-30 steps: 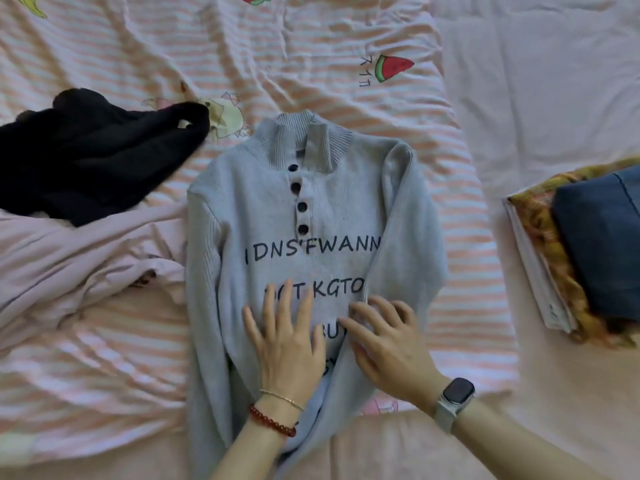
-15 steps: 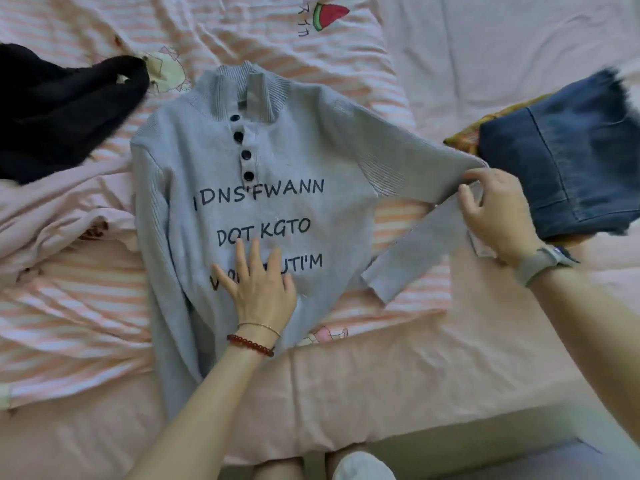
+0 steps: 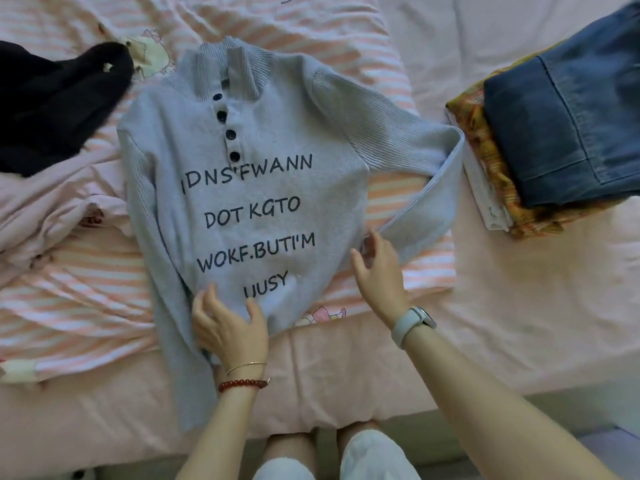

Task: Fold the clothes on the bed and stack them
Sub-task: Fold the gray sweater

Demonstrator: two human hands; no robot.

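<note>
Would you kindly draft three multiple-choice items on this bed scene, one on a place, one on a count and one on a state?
1. Where does the folded denim garment lie?
A. on top of the stack at the right
B. under the black garment
C. on the sweater's chest

2. How many dark buttons show on the grey sweater?
A. two
B. four
C. six

3. How does the sweater's sleeve near the stack lie?
A. tucked under the body
B. stretched out sideways, then bent back toward the hem
C. rolled up to the shoulder

Answers: 1 A, the denim rests on the patterned orange cloth. 2 B, four buttons run down the placket. 3 B, the sleeve reaches toward the stack and doubles back to the right hand; the left hand is at the hem.
</note>
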